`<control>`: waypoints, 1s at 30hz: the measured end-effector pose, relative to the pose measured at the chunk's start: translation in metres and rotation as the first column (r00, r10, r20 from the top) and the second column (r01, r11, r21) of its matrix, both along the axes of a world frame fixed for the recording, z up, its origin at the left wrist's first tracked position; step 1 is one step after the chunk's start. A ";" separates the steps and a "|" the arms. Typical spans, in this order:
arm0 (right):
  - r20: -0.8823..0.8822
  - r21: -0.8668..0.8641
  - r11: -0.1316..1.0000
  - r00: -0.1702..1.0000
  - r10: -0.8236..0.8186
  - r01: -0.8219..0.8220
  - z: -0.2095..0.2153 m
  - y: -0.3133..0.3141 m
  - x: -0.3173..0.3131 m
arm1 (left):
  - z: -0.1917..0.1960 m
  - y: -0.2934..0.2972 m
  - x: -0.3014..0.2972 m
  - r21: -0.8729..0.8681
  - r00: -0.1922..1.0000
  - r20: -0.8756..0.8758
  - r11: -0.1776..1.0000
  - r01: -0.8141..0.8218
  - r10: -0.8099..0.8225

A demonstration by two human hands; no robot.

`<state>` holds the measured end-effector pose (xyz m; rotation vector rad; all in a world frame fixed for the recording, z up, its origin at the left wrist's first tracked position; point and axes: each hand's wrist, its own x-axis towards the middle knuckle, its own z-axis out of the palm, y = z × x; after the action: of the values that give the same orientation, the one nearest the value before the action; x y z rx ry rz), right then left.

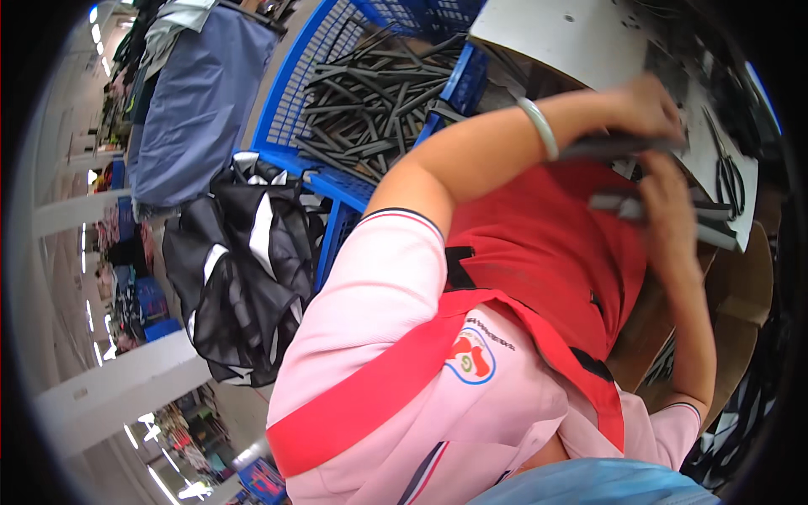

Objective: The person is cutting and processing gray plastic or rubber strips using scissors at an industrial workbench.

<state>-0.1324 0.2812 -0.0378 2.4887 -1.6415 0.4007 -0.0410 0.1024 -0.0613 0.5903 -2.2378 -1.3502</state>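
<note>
In front of the red apron (539,244) both hands are smeared by motion. My left hand (646,109), with a pale bangle on its wrist, is closed at the white table's edge. A dark strip (610,146) runs from just below its fingers toward the bangle; which fingers grip it is blurred. My right hand (669,206) is lower and nearer, its fingertips raised toward the left hand. It is closed round a small bundle of grey strips (619,204), whose ends stick out on the left.
A blue plastic crate (278,101) holds many loose dark strips. Black-handled scissors (728,177) lie on the white table (547,29). A cardboard box (741,286) stands at the right. Black-and-white fabric (244,278) and blue-grey cloth (198,109) are at the left.
</note>
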 end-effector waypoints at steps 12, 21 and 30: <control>0.111 0.187 0.978 0.988 -0.110 0.087 -0.029 -0.016 -0.006 | -0.053 0.009 0.081 0.303 0.971 0.160 0.945 0.121 -0.176; 0.034 0.238 0.890 0.912 -0.408 0.389 0.011 0.034 -0.094 | -0.019 0.066 0.098 0.069 0.973 0.090 0.976 0.204 -0.210; 0.311 0.449 0.811 0.784 -0.537 0.377 0.031 0.038 -0.056 | 0.041 0.055 0.074 0.523 0.931 0.044 0.802 0.289 -0.364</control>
<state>-0.1882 0.3189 -0.0067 2.1798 -2.6515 0.6583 0.0334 0.1576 -0.0207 0.4914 -2.1540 -2.1827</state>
